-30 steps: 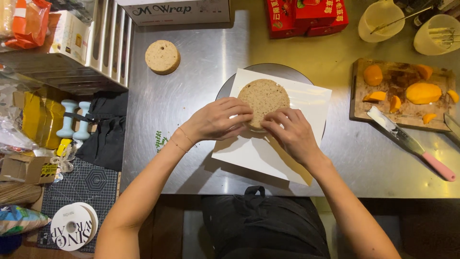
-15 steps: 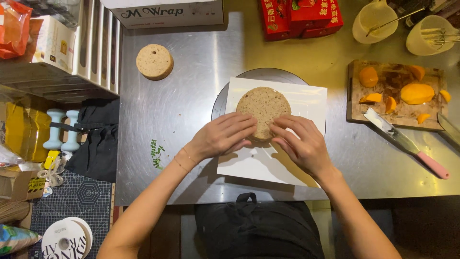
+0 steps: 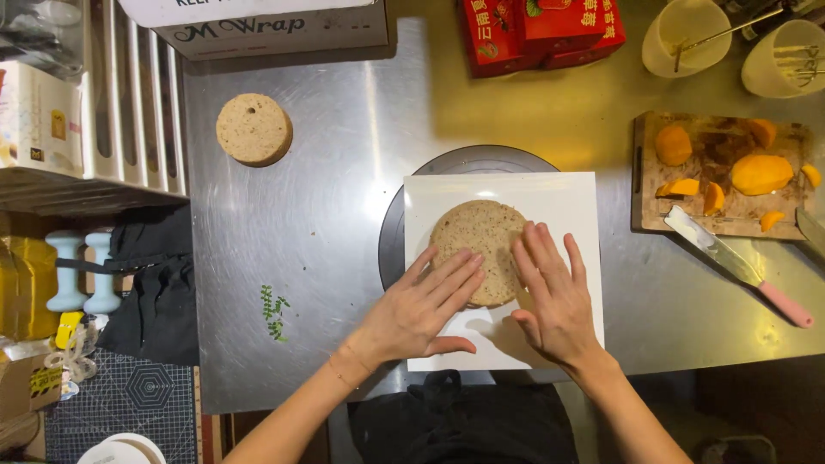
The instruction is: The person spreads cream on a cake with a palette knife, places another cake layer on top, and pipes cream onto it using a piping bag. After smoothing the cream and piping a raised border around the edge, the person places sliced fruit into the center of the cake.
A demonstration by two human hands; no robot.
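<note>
At the far left, off the steel tabletop (image 3: 301,258), two pale blue dumbbell-shaped objects (image 3: 84,271) stand beside a dark cloth (image 3: 155,292), with a cutting mat (image 3: 120,399) below them near the bottom edge. Further in, toward the back of the tabletop, a small round cake layer with a hole in it (image 3: 253,129) lies by itself, a long cardboard box (image 3: 275,30) behind it, and a sprig of green leaves (image 3: 273,312) lies nearer the front edge. In the middle a dark round turntable (image 3: 430,176) carries a white square board (image 3: 559,206), and on that board sits the larger round cake layer (image 3: 477,236), brown and speckled, lying flat. The left hand (image 3: 425,309) rests open and flat, fingers together and stretched out, its fingertips touching the cake's lower left edge while the palm lies on the board. The right hand (image 3: 554,296) is likewise open and flat, fingers slightly spread, laid against the cake's right edge with its heel on the board; neither hand grips anything. Behind them are red cartons (image 3: 541,30). To the right, a wooden cutting board (image 3: 722,176) holds orange fruit pieces (image 3: 756,172), a pink-handled palette knife (image 3: 739,266) lies across its lower edge onto the tabletop, and two cream-coloured cups (image 3: 739,39) holding utensils stand at the back.
</note>
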